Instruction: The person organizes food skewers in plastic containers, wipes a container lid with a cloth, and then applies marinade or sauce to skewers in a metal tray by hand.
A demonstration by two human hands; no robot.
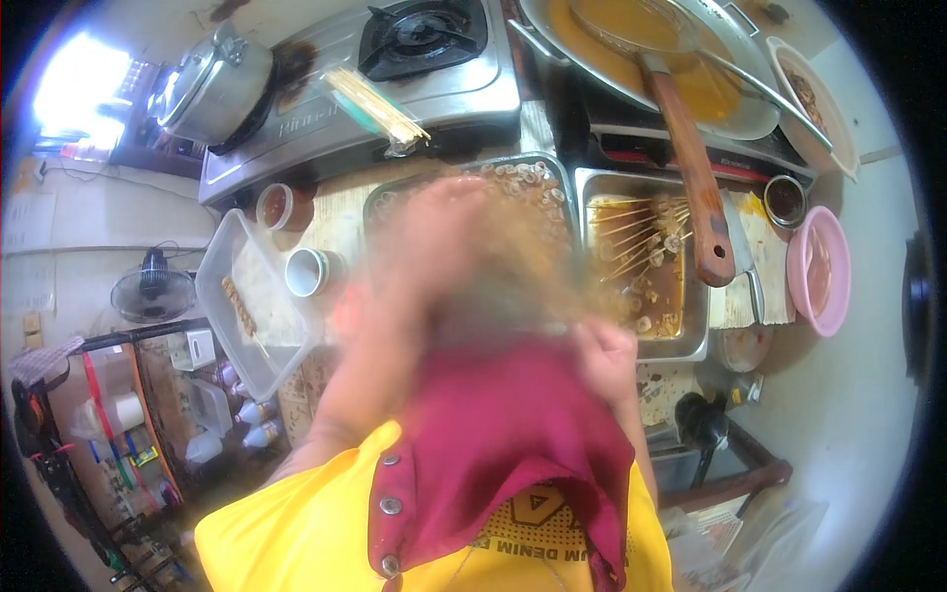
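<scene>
My left hand [439, 222], smeared by motion, is over the metal tray [567, 187] of small pale ring-shaped slices [523, 178]. How its fingers are set does not show. Lower and to the right, my right hand [607, 353] looks curled closed by the near corner of the neighbouring tray. Between the hands is a brownish blur that I cannot make out. That neighbouring steel tray [695, 331] holds brown sauce, loose slices and several loaded skewers [636, 232]. A clear plastic tub [288, 370] on the left has one filled skewer [240, 308] in it.
Behind the trays stand a gas stove [326, 133] with a pot [227, 94], a bundle of bamboo sticks [380, 104], and a wide pan [552, 44] of orange-brown liquid. A wooden handle [686, 163] juts over the skewer tray. Cups [308, 272], a knife [756, 294] and a pink bowl [837, 296] flank the trays.
</scene>
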